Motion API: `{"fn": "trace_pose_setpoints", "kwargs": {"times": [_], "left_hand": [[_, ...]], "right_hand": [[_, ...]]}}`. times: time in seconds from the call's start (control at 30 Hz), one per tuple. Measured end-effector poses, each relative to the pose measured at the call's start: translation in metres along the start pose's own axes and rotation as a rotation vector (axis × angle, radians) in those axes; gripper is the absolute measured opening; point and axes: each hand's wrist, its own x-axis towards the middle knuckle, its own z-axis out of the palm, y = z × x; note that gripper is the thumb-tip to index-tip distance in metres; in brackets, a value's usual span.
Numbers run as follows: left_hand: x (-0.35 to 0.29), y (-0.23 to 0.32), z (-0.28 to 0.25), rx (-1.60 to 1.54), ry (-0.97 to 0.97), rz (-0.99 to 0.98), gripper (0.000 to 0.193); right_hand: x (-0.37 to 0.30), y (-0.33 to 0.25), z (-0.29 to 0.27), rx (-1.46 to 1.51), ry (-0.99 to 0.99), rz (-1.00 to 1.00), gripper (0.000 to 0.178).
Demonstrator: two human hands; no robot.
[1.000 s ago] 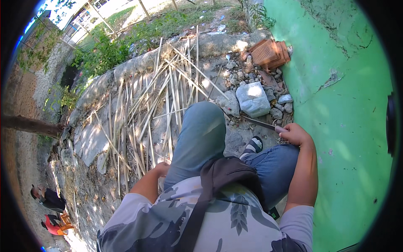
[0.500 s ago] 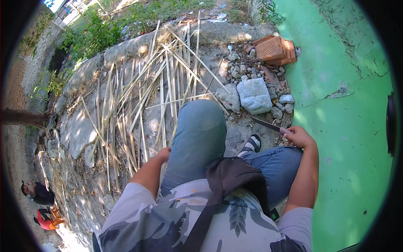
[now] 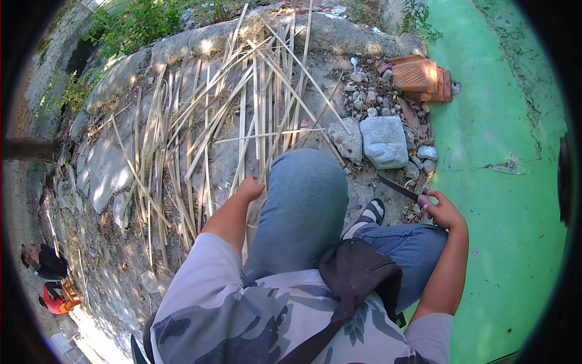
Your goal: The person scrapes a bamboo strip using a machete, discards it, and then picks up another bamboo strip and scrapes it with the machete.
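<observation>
In my right hand point(image 3: 442, 210) is the handle of a knife point(image 3: 397, 185) with a long dark blade. Its blade slants up and left, just below a pale stone block point(image 3: 384, 142). My left hand point(image 3: 251, 188) is beside my raised knee, over the near end of the strips. Its fingers look curled; what they hold, if anything, does not show clearly. Long, thin, pale wooden strips point(image 3: 213, 132), like split bamboo, lie crossed in a loose pile on the rough ground ahead and to the left.
Terracotta tiles point(image 3: 419, 77) are stacked beyond the pale block, near small rubble point(image 3: 367, 96). A green painted floor point(image 3: 503, 242) spans the right side. Beyond the pile runs a low stone edge point(image 3: 339, 33) with plants behind. Two people point(image 3: 45, 264) are at the far lower left.
My left hand has moved forward along my knee, away from my body. The view has shifted a little; the right hand still grips the knife in much the same pose.
</observation>
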Motion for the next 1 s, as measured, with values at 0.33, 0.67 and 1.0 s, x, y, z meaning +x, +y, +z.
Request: {"fn": "trace_pose_setpoints", "kwargs": {"times": [0.33, 0.67, 1.0], "left_hand": [[0.042, 0.049, 0.037, 0.01, -0.125, -0.163, 0.08], [-0.004, 0.039, 0.021, -0.064, -0.113, -0.144, 0.062], [0.008, 0.016, 0.03, -0.65, -0.184, -0.302, 0.049]], "right_hand": [[0.001, 0.003, 0.002, 0.029, -0.05, 0.112, 0.054], [0.01, -0.017, 0.003, -0.03, -0.066, 0.131, 0.051], [0.002, -0.022, 0.008, 0.001, -0.053, 0.059, 0.049]]}}
